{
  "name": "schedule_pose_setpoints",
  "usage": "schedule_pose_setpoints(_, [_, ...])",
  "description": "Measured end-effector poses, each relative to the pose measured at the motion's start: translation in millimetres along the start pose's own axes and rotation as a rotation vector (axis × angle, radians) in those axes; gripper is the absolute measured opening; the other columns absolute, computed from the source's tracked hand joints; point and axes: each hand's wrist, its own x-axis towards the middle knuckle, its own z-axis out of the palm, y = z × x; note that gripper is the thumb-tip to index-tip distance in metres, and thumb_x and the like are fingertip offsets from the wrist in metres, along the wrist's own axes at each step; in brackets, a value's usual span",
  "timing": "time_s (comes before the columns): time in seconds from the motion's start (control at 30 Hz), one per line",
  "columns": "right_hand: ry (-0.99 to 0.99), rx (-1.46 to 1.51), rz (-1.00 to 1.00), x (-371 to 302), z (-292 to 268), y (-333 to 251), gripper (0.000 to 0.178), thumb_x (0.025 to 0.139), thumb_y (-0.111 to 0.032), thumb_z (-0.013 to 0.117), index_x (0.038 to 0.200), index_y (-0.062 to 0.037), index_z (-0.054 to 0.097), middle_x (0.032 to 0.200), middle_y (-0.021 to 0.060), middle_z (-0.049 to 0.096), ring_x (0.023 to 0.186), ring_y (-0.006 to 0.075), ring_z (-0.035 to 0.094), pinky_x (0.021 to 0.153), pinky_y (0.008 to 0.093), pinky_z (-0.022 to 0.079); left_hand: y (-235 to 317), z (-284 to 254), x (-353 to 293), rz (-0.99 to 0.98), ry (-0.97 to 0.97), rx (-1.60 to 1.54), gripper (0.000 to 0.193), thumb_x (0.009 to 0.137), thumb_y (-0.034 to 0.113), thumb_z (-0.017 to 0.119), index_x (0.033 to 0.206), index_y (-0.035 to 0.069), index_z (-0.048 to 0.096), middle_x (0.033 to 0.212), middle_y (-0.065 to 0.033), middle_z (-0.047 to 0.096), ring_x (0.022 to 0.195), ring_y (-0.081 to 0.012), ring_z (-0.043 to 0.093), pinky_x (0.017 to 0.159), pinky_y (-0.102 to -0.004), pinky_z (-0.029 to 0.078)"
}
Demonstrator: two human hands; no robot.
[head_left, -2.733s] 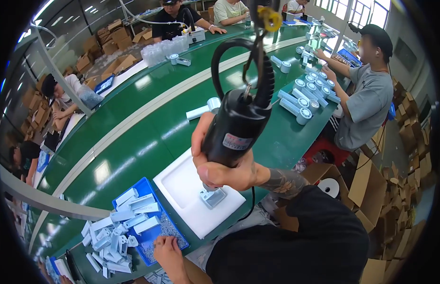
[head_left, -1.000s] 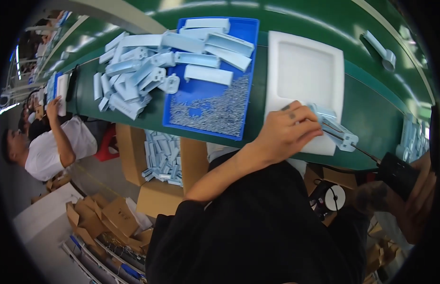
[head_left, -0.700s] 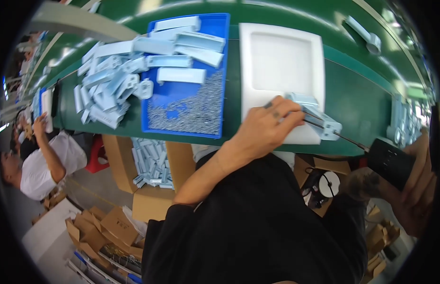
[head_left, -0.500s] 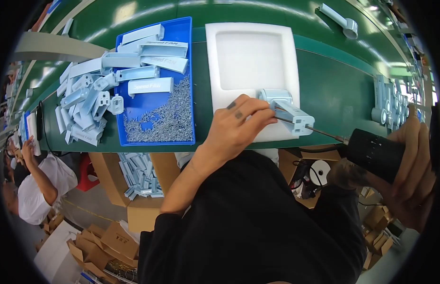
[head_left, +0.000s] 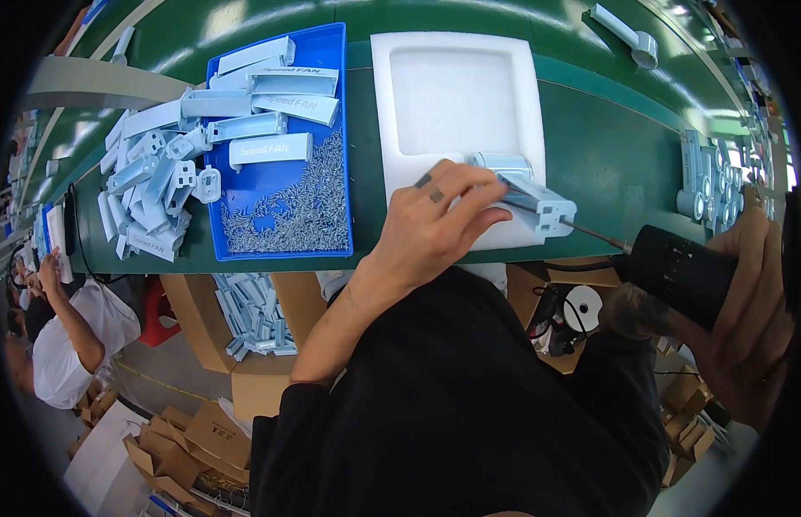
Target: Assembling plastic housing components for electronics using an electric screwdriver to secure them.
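My left hand (head_left: 435, 228) still pins the pale-blue plastic bracket (head_left: 530, 200) on the white foam tray (head_left: 456, 60), and my right hand (head_left: 754, 327), gripping the black electric screwdriver (head_left: 680, 276), has now brought its bit to the bracket's end, so fastening looks underway.

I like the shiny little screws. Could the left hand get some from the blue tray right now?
Probably not yet. The left hand is pressing the pale blue plastic part onto the white foam pad. The screws lie close by, uncovered, in the blue tray, so once it lets go, likely yes.
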Motion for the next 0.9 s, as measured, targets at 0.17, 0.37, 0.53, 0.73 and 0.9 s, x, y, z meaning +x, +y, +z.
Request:
schedule_pose_setpoints(0.17, [0.095,-0.092,-0.003,7,13,0,0.040,0.099,-0.014,0.067,0.133,-0.0071,0.048,0.070,0.0017,0.053,0.052,0.0158,0.054,0.048,0.0310,0.054,-1,0,1,-0.137,-0.049,0.118,0.041,0.077,0.020,0.090,0.114,0.011,0.073,0.111,-0.0032,0.068,0.091,-0.0212,0.065,0.064,-0.0303,0.053])
schedule_pose_setpoints(0.37, [0.089,-0.084,-0.005,9,12,9,0.038,0.099,-0.014,0.066,0.132,-0.0066,0.049,0.070,0.0018,0.053,0.052,0.0162,0.054,0.049,0.0310,0.053,-5,2,-1,-0.133,-0.035,0.105,0.042,0.078,0.022,0.090,0.115,0.013,0.073,0.113,-0.0025,0.067,0.091,-0.0213,0.063,0.065,-0.0307,0.052])
schedule_pose_setpoints(0.53, [0.087,-0.077,-0.012,7,14,7,0.037,0.099,-0.014,0.066,0.131,-0.0061,0.050,0.070,0.0018,0.053,0.053,0.0165,0.054,0.050,0.0310,0.053,-5,3,-1,-0.138,-0.028,0.097,0.043,0.077,0.022,0.090,0.115,0.012,0.072,0.112,-0.0020,0.067,0.091,-0.0217,0.062,0.066,-0.0315,0.052])
schedule_pose_setpoints(0.73, [0.088,-0.068,-0.016,6,14,11,0.036,0.099,-0.015,0.066,0.130,-0.0056,0.050,0.070,0.0019,0.053,0.053,0.0169,0.054,0.051,0.0310,0.053,-5,4,-2,-0.138,-0.032,0.098,0.043,0.077,0.022,0.090,0.114,0.012,0.072,0.112,-0.0020,0.067,0.091,-0.0221,0.062,0.066,-0.0313,0.052])
schedule_pose_setpoints(0.9, [0.084,-0.054,-0.004,30,30,42,0.035,0.099,-0.015,0.066,0.130,-0.0051,0.051,0.070,0.0020,0.052,0.053,0.0172,0.054,0.052,0.0310,0.053,-6,5,0,-0.147,-0.040,0.093,0.042,0.077,0.022,0.090,0.112,0.012,0.071,0.112,-0.0016,0.066,0.091,-0.0217,0.062,0.067,-0.0314,0.053])
